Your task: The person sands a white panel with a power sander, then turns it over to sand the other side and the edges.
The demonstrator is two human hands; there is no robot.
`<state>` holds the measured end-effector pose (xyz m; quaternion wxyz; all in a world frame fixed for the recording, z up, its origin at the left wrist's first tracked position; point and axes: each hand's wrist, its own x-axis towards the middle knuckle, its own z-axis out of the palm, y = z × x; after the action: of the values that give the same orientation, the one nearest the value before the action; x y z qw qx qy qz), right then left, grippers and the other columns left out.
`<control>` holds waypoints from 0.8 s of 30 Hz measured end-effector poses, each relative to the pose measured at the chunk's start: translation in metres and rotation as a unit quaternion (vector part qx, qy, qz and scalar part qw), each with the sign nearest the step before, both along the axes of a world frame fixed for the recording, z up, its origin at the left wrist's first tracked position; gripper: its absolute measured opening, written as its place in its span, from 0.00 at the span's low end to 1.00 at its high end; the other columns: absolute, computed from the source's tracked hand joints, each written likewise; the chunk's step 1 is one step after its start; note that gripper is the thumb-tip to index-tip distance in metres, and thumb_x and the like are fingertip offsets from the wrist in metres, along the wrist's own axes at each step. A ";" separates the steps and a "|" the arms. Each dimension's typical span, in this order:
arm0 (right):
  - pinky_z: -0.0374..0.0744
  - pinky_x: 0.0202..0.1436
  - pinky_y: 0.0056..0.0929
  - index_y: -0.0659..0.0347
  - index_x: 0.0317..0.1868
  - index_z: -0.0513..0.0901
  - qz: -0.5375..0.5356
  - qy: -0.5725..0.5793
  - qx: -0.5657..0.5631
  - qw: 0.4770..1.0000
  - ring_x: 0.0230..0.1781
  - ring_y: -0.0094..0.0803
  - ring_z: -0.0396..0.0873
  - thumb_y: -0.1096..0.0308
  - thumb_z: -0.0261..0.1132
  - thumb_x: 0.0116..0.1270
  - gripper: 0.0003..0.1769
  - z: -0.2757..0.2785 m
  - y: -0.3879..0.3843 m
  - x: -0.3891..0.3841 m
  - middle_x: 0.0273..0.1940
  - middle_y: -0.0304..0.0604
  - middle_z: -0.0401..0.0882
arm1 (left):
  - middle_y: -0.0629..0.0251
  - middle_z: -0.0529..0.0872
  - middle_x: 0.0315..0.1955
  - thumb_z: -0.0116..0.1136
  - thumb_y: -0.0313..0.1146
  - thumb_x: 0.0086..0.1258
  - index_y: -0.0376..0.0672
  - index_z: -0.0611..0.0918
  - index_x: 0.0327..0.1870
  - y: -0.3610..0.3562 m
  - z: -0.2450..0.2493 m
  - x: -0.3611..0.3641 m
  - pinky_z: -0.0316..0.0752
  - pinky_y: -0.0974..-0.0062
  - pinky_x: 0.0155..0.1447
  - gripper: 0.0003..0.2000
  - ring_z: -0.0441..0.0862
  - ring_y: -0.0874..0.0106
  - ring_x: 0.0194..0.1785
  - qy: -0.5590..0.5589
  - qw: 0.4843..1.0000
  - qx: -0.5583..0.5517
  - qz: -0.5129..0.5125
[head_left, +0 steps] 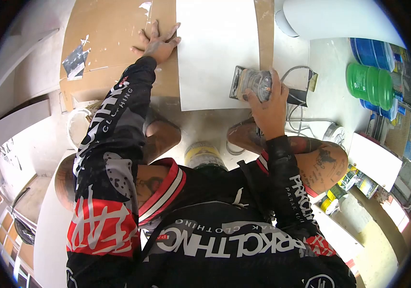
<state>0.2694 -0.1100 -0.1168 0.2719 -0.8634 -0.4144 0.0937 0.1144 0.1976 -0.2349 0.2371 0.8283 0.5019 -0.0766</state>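
A white panel (217,53) lies flat on a sheet of brown cardboard (114,29). My left hand (159,45) rests with spread fingers on the cardboard, its fingertips at the panel's left edge. In my right hand (270,103) is a dusty electric sander (253,83), gripped around its body. The sander sits over the panel's near right corner, its square pad partly past the edge. A grey cord (294,69) runs from the sander's side toward the floor.
Blue (372,53) and green water jugs (369,85) lie stacked at the right beside a metal mesh rack (409,96). A bucket (204,154) stands between my knees. Paint cans (332,200) are at the lower right. Tape and a dark scrap (75,62) mark the cardboard.
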 end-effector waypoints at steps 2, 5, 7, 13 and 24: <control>0.83 0.54 0.47 0.51 0.77 0.64 -0.001 -0.026 -0.004 1.000 0.51 0.59 0.80 0.58 0.73 0.63 0.44 0.000 -0.004 -0.003 0.64 0.66 0.64 | 0.69 0.39 0.85 0.46 0.66 0.75 0.96 0.59 0.75 -0.001 -0.002 -0.001 0.29 0.12 0.68 0.28 0.27 0.38 0.83 -0.008 1.000 0.003 0.001; 0.84 0.53 0.48 0.47 0.78 0.64 -0.001 0.020 -0.030 0.999 0.50 0.59 0.81 0.57 0.73 0.63 0.44 0.011 -0.005 -0.031 0.65 0.65 0.64 | 0.64 0.39 0.85 0.43 0.69 0.74 0.95 0.57 0.76 0.001 -0.005 -0.002 0.33 0.09 0.65 0.29 0.29 0.34 0.83 0.005 1.000 0.011 -0.015; 0.84 0.52 0.49 0.44 0.77 0.65 0.014 0.091 -0.052 0.994 0.52 0.58 0.81 0.57 0.73 0.61 0.44 0.012 0.002 -0.052 0.66 0.63 0.64 | 0.66 0.39 0.85 0.44 0.68 0.74 0.95 0.58 0.76 0.001 -0.004 -0.002 0.30 0.11 0.66 0.28 0.27 0.36 0.83 0.001 1.000 0.005 -0.010; 0.85 0.51 0.51 0.42 0.76 0.66 0.095 0.078 -0.003 0.992 0.53 0.61 0.82 0.58 0.75 0.60 0.44 0.012 0.047 -0.087 0.66 0.62 0.64 | 0.64 0.39 0.85 0.44 0.68 0.74 0.94 0.58 0.77 0.001 -0.003 -0.003 0.30 0.10 0.65 0.29 0.27 0.35 0.83 -0.010 1.000 0.004 -0.014; 0.84 0.50 0.52 0.44 0.75 0.68 0.133 0.029 -0.012 0.991 0.53 0.62 0.80 0.58 0.74 0.60 0.43 0.011 0.055 -0.074 0.63 0.62 0.66 | 0.66 0.40 0.85 0.46 0.66 0.74 0.93 0.59 0.76 -0.004 0.000 -0.001 0.28 0.12 0.68 0.28 0.28 0.38 0.83 -0.007 0.999 0.031 0.000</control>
<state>0.1949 -0.0553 -0.1061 0.2583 -0.8008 -0.5165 0.1587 0.1132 0.1940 -0.2352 0.2148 0.8360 0.5019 -0.0549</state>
